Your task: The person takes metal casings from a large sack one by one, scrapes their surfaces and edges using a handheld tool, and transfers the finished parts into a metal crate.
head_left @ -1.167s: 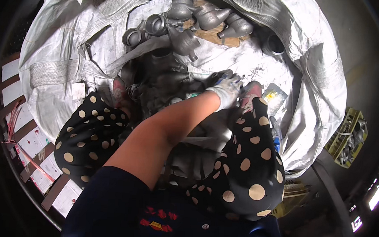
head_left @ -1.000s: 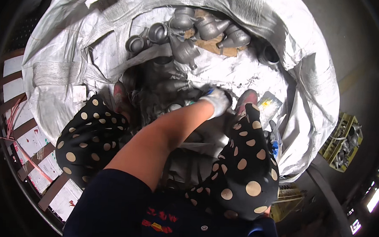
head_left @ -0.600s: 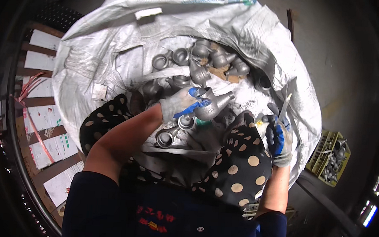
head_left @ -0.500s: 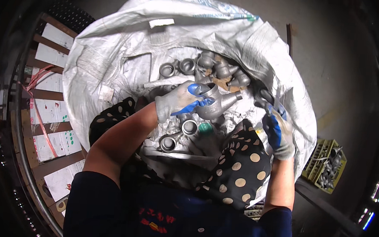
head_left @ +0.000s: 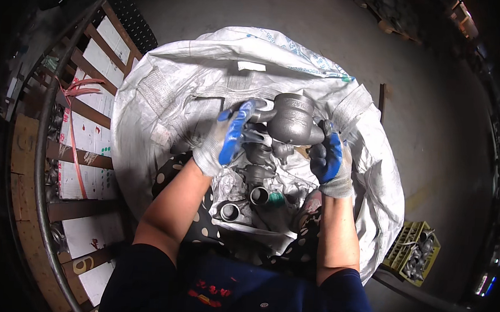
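Note:
Both my hands wear white gloves with blue palms. Between them, raised over the large white woven bag [head_left: 374,181], is a grey metal casting [head_left: 291,121] with a round body and short necks. My left hand [head_left: 227,136] is closed about its left neck, while my right hand [head_left: 333,158] grips its right end. Part of that grip is hidden behind the casting. Below, two open-ended castings stand out: one casting [head_left: 230,212] near my left knee, another casting [head_left: 259,196] beside a green patch [head_left: 276,200]. More castings [head_left: 257,173] lie under my hands.
My knees, in dark spotted cloth [head_left: 200,221], are at the bag's near side. A metal-railed rack [head_left: 46,161] with white boards and red cord [head_left: 76,145] stands left. A yellow crate [head_left: 396,251] of metal parts sits on the floor at right.
My view has shifted, so the bag sits lower. My right hand has come inward from the bag's right side to the casting. The casting has been turned and now sits between both hands.

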Demonstrator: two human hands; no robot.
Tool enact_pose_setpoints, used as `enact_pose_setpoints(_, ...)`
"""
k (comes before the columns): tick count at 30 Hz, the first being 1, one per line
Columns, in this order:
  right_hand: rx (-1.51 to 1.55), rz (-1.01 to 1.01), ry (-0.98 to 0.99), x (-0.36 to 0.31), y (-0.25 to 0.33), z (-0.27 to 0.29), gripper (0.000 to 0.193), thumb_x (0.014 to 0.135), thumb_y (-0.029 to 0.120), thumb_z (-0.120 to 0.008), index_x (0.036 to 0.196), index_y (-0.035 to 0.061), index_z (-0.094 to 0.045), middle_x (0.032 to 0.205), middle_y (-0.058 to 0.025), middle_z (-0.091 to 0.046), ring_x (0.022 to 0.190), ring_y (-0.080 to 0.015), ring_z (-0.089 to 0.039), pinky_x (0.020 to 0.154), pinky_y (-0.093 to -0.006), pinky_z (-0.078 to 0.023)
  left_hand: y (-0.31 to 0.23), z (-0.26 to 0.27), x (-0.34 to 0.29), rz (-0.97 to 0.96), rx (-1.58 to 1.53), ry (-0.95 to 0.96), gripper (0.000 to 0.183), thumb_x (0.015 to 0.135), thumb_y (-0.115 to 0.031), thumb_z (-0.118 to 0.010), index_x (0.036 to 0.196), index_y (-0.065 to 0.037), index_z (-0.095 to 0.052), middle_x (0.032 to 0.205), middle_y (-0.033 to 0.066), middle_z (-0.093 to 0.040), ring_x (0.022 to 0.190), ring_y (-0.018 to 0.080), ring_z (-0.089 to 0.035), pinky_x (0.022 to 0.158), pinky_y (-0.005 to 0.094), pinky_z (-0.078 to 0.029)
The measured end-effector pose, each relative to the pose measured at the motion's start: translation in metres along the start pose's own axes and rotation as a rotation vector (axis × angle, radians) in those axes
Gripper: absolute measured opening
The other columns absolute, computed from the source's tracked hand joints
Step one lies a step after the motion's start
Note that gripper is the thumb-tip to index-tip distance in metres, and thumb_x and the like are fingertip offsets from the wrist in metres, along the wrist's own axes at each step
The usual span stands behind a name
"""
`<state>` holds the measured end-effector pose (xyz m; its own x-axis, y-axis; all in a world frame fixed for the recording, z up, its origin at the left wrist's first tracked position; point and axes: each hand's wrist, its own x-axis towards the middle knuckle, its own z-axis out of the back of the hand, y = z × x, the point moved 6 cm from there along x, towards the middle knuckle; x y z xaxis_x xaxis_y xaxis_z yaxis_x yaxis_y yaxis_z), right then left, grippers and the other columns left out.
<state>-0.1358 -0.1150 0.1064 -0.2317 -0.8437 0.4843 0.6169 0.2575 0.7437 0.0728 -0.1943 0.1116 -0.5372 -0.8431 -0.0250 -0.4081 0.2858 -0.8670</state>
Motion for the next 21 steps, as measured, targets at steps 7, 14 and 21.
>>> enact_pose_setpoints(7, 1.388, -0.966, -0.008, -0.008, -0.029, -0.049, 0.028, 0.086, 0.009, -0.049, 0.112, -0.0020, -0.050, 0.077, 0.0017, -0.049, 0.053, -0.0058, -0.042, 0.038, -0.0155, -0.031, 0.009, 0.022, 0.011, 0.084, 0.086, -0.229, 0.027, 0.088, -0.018, -0.050, 0.109, -0.002, -0.055, 0.092, 0.0057, -0.061, 0.065, 0.0091, -0.056, 0.058, 0.0218, -0.047)
enact_pose_setpoints(14, 1.123, -0.812, 0.094, 0.004, -0.024, -0.051, 0.018, 0.090, 0.015, -0.034, 0.100, 0.0071, -0.047, 0.058, 0.0011, -0.033, 0.049, -0.0075, -0.036, 0.037, -0.0169, -0.028, -0.004, 0.035, 0.022, 0.020, 0.202, -0.281, 0.023, 0.085, -0.020, -0.056, 0.100, -0.003, -0.060, 0.075, 0.0013, -0.059, 0.058, 0.0055, -0.052, 0.054, 0.0183, -0.043)
enact_pose_setpoints(21, 1.418, -0.911, 0.123, -0.002, -0.031, -0.063, 0.029, 0.090, 0.029, -0.043, 0.110, 0.0093, -0.047, 0.053, -0.0005, -0.035, 0.041, -0.0090, -0.031, 0.035, -0.0181, -0.027, -0.014, 0.034, 0.016, -0.082, 0.122, -0.227, 0.023, 0.082, -0.017, -0.060, 0.099, -0.001, -0.061, 0.082, 0.0037, -0.060, 0.060, 0.0075, -0.053, 0.053, 0.0192, -0.044)
